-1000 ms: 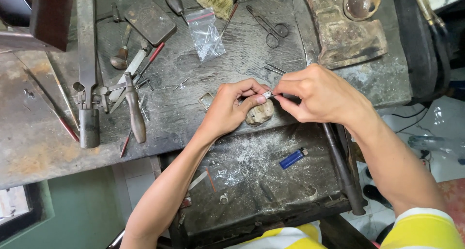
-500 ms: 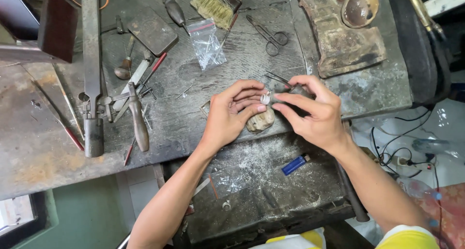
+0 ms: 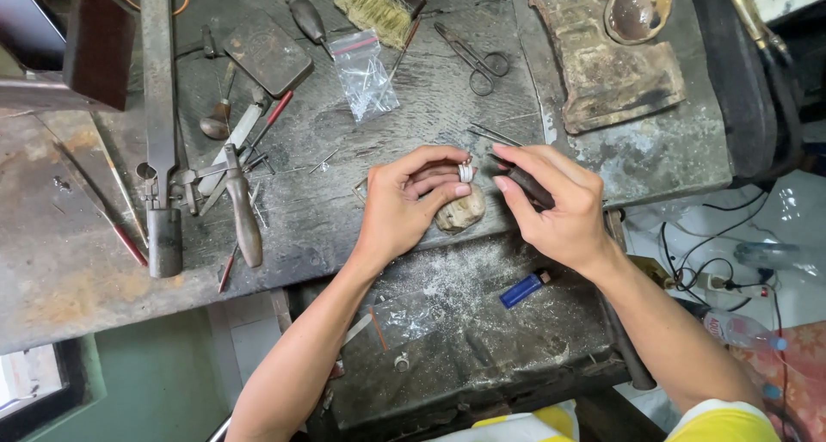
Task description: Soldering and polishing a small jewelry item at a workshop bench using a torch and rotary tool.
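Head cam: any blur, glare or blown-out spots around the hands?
Head view: left hand and right hand are sharp, as is the small silvery ring pinched in the left fingers; light is soft and even with faint shadows; the dusty workbench shows no glare; the white floor area at right is overexposed.

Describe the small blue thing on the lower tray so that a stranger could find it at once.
Start at the dark workbench, then look down to the dusty tray under its front edge. The blue lighter lies there, just below the right hand. It is the only bright blue thing among grey dust and metal.
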